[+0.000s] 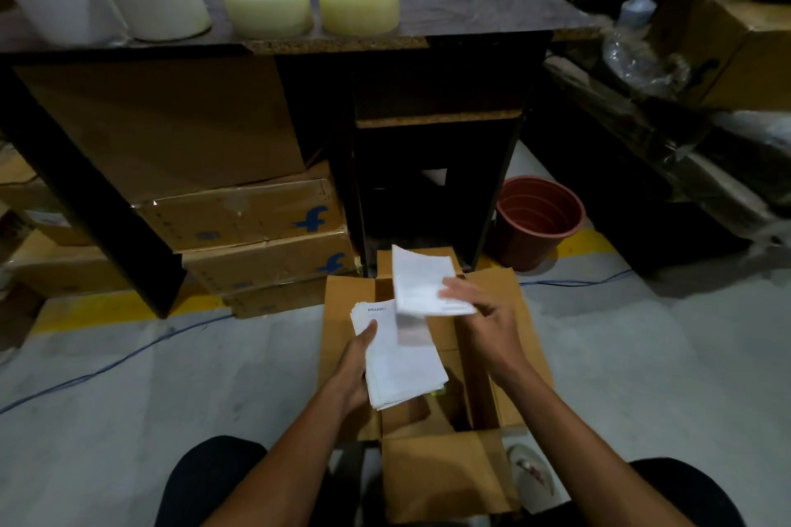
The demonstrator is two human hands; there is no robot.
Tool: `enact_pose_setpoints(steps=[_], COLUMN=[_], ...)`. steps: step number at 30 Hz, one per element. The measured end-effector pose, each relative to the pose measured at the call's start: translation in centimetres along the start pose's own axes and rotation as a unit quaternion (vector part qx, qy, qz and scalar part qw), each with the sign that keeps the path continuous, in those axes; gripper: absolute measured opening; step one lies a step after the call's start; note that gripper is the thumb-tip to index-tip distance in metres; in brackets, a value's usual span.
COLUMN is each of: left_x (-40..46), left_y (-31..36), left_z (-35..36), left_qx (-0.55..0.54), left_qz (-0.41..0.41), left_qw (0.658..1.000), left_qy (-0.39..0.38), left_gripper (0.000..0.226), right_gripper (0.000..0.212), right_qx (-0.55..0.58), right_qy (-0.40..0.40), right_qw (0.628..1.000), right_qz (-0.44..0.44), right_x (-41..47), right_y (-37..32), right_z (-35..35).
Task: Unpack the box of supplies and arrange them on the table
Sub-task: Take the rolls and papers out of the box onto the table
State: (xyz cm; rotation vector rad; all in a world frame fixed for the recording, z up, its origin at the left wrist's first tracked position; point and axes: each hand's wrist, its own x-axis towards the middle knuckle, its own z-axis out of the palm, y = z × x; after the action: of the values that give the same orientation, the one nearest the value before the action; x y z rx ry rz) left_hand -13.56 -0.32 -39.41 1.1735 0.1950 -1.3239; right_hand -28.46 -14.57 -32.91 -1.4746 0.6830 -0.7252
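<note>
Open box [445,475] below; each hand's fingers pinching papers: left hand [357,368] stack [402,364], right hand [483,312] sheaf [421,282].

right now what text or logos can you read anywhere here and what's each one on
"amazon": top of the paper stack in the left hand.
Blue "f" logo: upper stacked carton.
Blue "f" logo: carton below it.
Sheets in the right hand: print too blurred.
Tape roll core print: unreadable.

Dim indoor light, dark corners, wide-angle bending at edges, slight blur.
</note>
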Motion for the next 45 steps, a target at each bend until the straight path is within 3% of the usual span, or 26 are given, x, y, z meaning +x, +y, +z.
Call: enact_pose_setpoints(steps=[3, 8, 12, 15, 22, 24, 28, 30, 33, 37, 40, 45], left_x=[0.1, 0.5, 0.7, 0.7, 0.6, 0.8, 1.1, 1.0, 0.7, 0.5, 0.3, -0.2], left_y=[0.0, -0.3, -0.3, -0.4, -0.4, -0.6, -0.8, -0.9, -1.0, -1.3, -1.7, -2.3], left_z=[0.1, -0.7, -0.5, 0.0, 0.8, 0.7, 0.6, 0.7, 0.9, 1.1, 1.4, 2.0], left_qx=[-0.020, -0.019, -0.016, -0.017, -0.013, -0.010, 0.002, 0.002, -0.001, 0.010, 0.051, 0.071], left_qz=[0.013, 0.007, 0.014, 0.024, 0.023, 0.019, 0.017, 0.019, 0.030, 0.037, 0.034, 0.035], left_qw=[1.000, 1.000, 1.000, 0.999, 0.999, 0.999, 1.000, 1.000, 0.999, 0.999, 0.998, 0.995], left_qy=[-0.010, -0.003, -0.008, -0.023, -0.040, -0.031, -0.024, -0.021, -0.018, -0.032, -0.034, -0.057], left_gripper=[0.047, 0.052, 0.051, 0.045, 0.040, 0.040, 0.041, 0.040, 0.041, 0.046, 0.052, 0.052], right_gripper=[0.029, 0.031, 0.029, 0.017, 0.070, 0.066, 0.035, 0.028, 0.032, 0.030, 0.024, 0.021], right_qx=[-0.129, -0.225, -0.183, -0.213, -0.164, -0.157, -0.190, -0.246, -0.315, -0.488, -0.545, -0.536], right_qy=[-0.121, -0.156, -0.120, -0.090, -0.055, -0.043, -0.041, -0.044, -0.090, -0.158, -0.206, -0.237], right_qw=[0.984, 0.961, 0.975, 0.973, 0.980, 0.982, 0.978, 0.967, 0.945, 0.853, 0.799, 0.784], right_qz=[-0.001, 0.036, 0.039, 0.025, 0.094, 0.100, 0.070, 0.044, 0.009, -0.097, -0.147, -0.206], right_x=[-0.8, -1.4, -1.4, -1.1, -1.0, -0.7, 0.1, 0.8, 1.7, 2.2, 1.4, -0.8], right_y=[2.2, 3.8, 2.7, 2.8, 2.2, 2.0, 1.1, 0.6, 0.3, 0.2, 0.1, 1.8], right_z=[0.4, 0.4, 0.3, 0.3, 0.1, 0.0, -0.4, -0.6, -1.1, -1.0, 0.5, 2.3])
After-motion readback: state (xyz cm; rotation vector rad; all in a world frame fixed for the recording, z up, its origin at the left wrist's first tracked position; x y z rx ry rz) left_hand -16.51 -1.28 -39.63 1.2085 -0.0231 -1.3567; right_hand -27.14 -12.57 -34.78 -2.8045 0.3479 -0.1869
